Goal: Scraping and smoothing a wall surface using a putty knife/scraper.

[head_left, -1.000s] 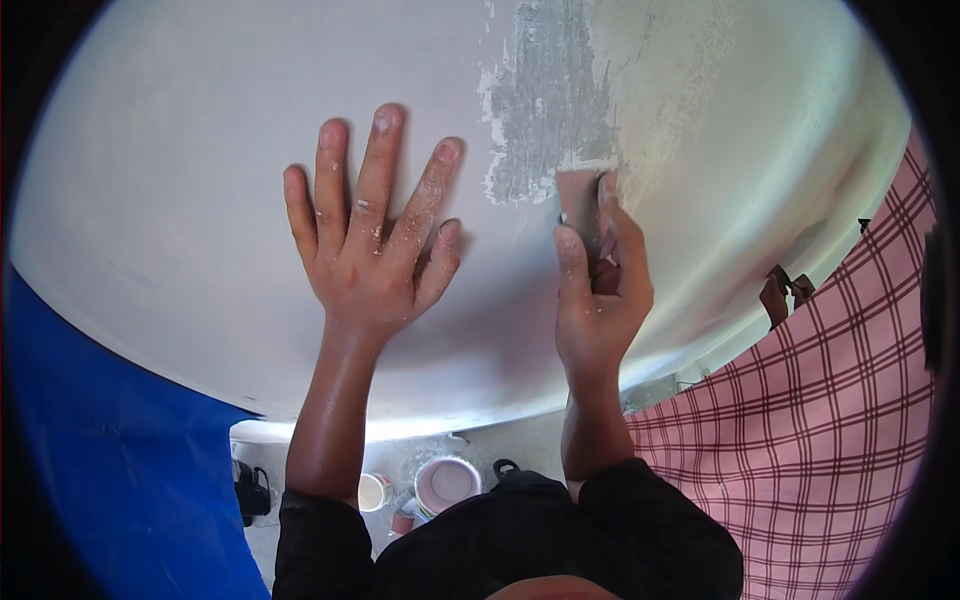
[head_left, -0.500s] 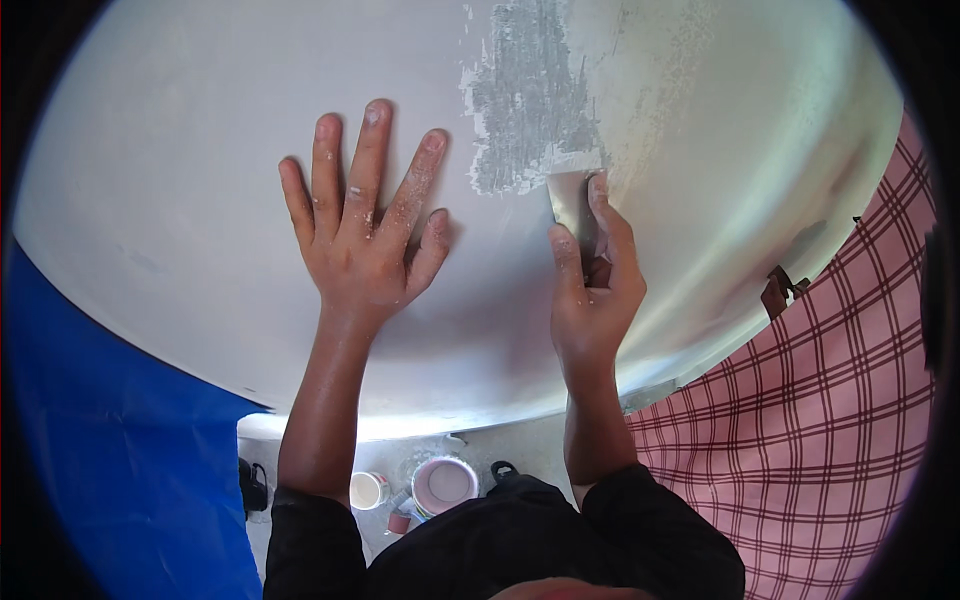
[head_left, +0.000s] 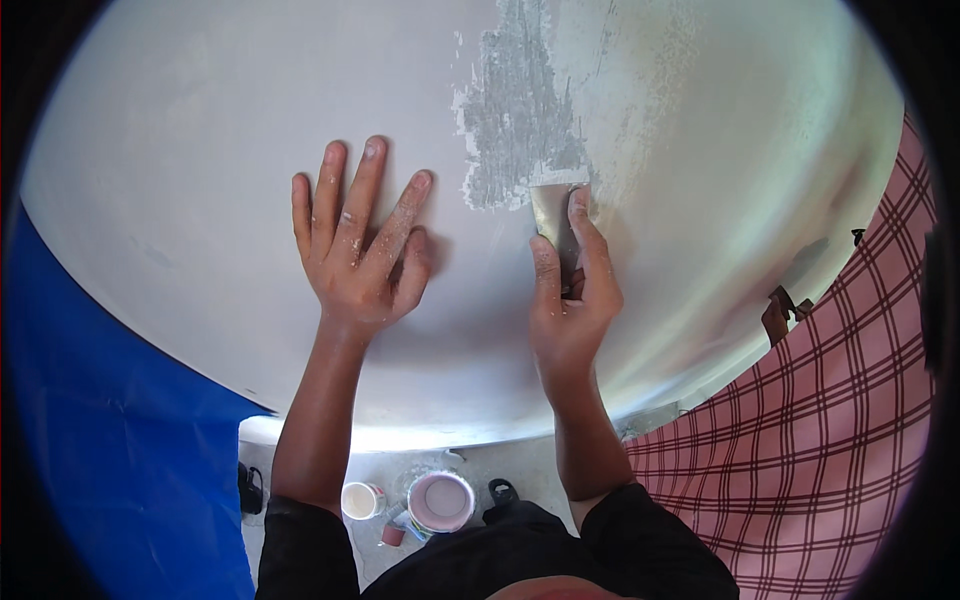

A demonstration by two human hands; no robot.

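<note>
A broad pale wall (head_left: 200, 130) fills the upper view, with a rough grey scraped patch (head_left: 515, 115) at its top middle. My right hand (head_left: 580, 290) grips a metal putty knife (head_left: 555, 212), its wide blade at the patch's lower edge. White crumbs gather along the blade; its handle is mostly hidden in my palm. Left of the patch, my left hand (head_left: 365, 255) is empty, fingers spread, lying against or just over the wall. White dust specks both hands.
A pink bucket (head_left: 441, 502) and a small white tub (head_left: 361, 501) stand on the floor below. Blue sheeting (head_left: 110, 470) hangs at the left, and pink checked cloth (head_left: 800, 480) at the right. Dark footwear (head_left: 503, 492) shows beside the bucket.
My right hand and the putty knife have shifted slightly left and down. The left hand has slid lower, its fingers closer together. The view has also moved a little.
</note>
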